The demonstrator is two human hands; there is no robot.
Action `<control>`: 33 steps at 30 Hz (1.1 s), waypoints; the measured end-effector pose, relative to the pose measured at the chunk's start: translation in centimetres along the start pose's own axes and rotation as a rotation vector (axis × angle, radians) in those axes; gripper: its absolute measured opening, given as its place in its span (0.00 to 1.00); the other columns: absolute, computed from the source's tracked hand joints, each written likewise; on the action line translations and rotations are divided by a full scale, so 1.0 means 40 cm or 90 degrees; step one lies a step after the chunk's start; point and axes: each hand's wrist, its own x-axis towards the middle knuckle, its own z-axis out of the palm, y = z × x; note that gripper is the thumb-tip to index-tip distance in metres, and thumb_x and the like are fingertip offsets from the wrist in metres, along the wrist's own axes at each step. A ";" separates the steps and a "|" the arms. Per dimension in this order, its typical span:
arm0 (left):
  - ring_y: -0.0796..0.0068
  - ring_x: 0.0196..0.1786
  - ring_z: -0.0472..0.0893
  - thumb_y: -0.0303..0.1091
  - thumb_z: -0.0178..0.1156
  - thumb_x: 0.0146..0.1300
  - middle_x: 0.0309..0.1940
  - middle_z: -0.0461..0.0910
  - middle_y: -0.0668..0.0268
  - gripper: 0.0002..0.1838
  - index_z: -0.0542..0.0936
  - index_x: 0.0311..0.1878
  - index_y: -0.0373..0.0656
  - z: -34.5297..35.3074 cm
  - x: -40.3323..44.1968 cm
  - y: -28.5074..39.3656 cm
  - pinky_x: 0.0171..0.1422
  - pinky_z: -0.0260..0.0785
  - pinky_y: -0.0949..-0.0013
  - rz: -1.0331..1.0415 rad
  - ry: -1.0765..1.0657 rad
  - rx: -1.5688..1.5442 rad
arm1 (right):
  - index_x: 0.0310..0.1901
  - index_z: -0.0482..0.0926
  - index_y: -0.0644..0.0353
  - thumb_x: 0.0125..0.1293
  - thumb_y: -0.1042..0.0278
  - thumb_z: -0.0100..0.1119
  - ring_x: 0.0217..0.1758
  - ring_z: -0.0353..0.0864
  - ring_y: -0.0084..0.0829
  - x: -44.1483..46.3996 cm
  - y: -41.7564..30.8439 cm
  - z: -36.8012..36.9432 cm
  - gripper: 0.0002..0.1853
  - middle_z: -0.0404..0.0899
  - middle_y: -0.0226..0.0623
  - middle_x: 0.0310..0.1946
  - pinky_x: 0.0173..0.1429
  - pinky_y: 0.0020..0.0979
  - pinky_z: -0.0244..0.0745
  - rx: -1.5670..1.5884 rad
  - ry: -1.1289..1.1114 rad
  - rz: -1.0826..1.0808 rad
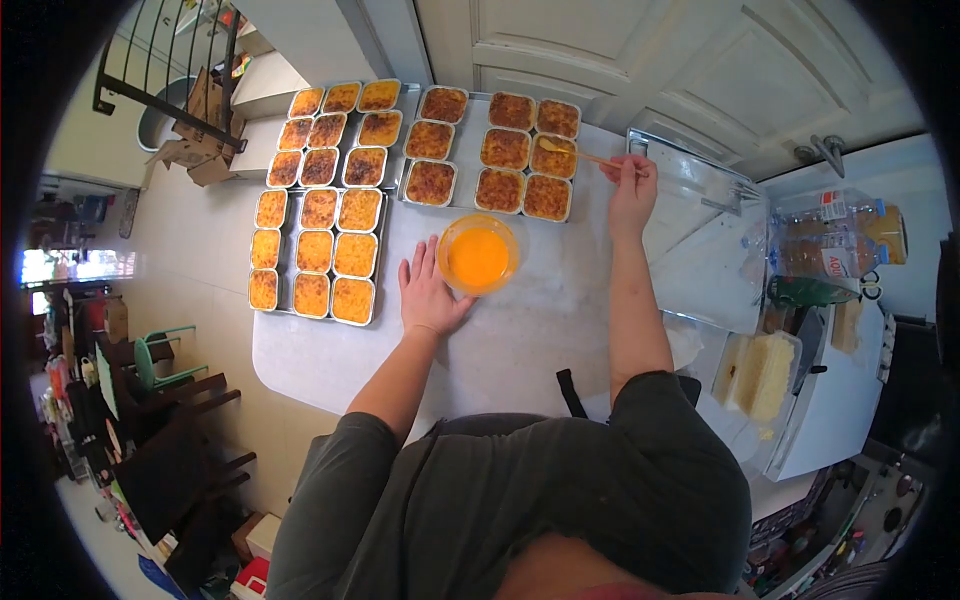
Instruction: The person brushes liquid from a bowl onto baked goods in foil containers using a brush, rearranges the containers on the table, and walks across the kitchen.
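Note:
My right hand [632, 190] is closed on the handle of a brush [590, 157], whose yellowish head lies over a browned foil tray [553, 160] at the right end of the back group. Beside a clear bowl of orange liquid [478, 256], my left hand [430, 297] rests on the white table with its fingers spread; the thumb is close to the bowl's lower edge. Square foil trays with browned tops stand in rows on metal sheets. The front left ones, such as this tray [354, 301], look yellower.
An empty metal sheet [690, 220] lies to the right. Beyond it are plastic bottles [825, 262], a green bottle [812, 291] and a container with a pale yellow block [768, 375]. A white door [640, 50] stands behind the table [340, 365]. Chairs are at the left.

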 end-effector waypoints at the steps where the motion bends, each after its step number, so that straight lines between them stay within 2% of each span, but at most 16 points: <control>1: 0.61 0.75 0.51 0.61 0.60 0.48 0.72 0.54 0.61 0.47 0.59 0.69 0.48 -0.001 0.000 0.001 0.75 0.39 0.49 -0.002 -0.002 0.000 | 0.45 0.67 0.67 0.72 0.69 0.46 0.34 0.82 0.31 -0.008 0.002 -0.002 0.09 0.77 0.42 0.36 0.43 0.28 0.77 -0.025 0.008 -0.007; 4: 0.61 0.75 0.51 0.61 0.60 0.48 0.72 0.54 0.61 0.47 0.59 0.70 0.48 0.000 -0.001 0.002 0.75 0.39 0.49 -0.004 -0.006 0.004 | 0.44 0.67 0.67 0.72 0.69 0.46 0.34 0.82 0.30 -0.017 -0.011 -0.006 0.09 0.77 0.41 0.35 0.43 0.27 0.76 -0.027 0.073 -0.046; 7: 0.61 0.75 0.51 0.62 0.60 0.48 0.72 0.54 0.60 0.48 0.59 0.70 0.48 0.000 -0.002 0.004 0.74 0.39 0.49 -0.006 -0.007 0.003 | 0.44 0.67 0.67 0.72 0.70 0.46 0.34 0.81 0.29 -0.024 -0.020 0.031 0.08 0.77 0.40 0.34 0.43 0.26 0.76 0.001 0.060 -0.042; 10: 0.61 0.75 0.51 0.62 0.60 0.48 0.72 0.54 0.60 0.48 0.59 0.69 0.48 0.003 -0.002 0.002 0.74 0.39 0.49 0.001 -0.003 0.005 | 0.45 0.67 0.66 0.72 0.70 0.45 0.35 0.81 0.31 -0.045 -0.014 0.044 0.08 0.76 0.41 0.36 0.45 0.29 0.77 -0.052 -0.001 -0.049; 16: 0.61 0.75 0.51 0.62 0.60 0.47 0.72 0.54 0.60 0.48 0.59 0.69 0.48 0.001 -0.001 0.003 0.74 0.39 0.49 0.000 -0.012 0.015 | 0.45 0.67 0.67 0.72 0.70 0.46 0.36 0.82 0.30 -0.057 -0.036 0.048 0.08 0.76 0.41 0.36 0.45 0.28 0.77 -0.075 0.037 -0.119; 19: 0.61 0.75 0.51 0.62 0.60 0.47 0.72 0.54 0.60 0.48 0.59 0.69 0.48 -0.004 0.000 0.006 0.74 0.39 0.49 -0.004 -0.017 0.012 | 0.43 0.70 0.68 0.71 0.70 0.48 0.35 0.82 0.28 -0.043 -0.031 0.077 0.09 0.78 0.41 0.34 0.42 0.27 0.76 -0.087 0.024 -0.158; 22: 0.61 0.75 0.51 0.62 0.60 0.48 0.72 0.54 0.60 0.48 0.59 0.69 0.47 -0.006 0.001 0.005 0.74 0.39 0.49 -0.005 -0.016 0.006 | 0.42 0.71 0.68 0.70 0.69 0.49 0.33 0.82 0.28 -0.034 -0.028 0.089 0.09 0.78 0.41 0.32 0.40 0.28 0.76 -0.200 0.001 -0.192; 33: 0.62 0.75 0.50 0.63 0.59 0.49 0.72 0.54 0.61 0.48 0.59 0.69 0.46 -0.007 -0.001 0.004 0.75 0.38 0.50 -0.003 -0.016 0.008 | 0.40 0.73 0.66 0.69 0.70 0.51 0.31 0.83 0.30 -0.028 -0.019 0.120 0.07 0.79 0.40 0.29 0.36 0.29 0.75 -0.251 0.000 -0.221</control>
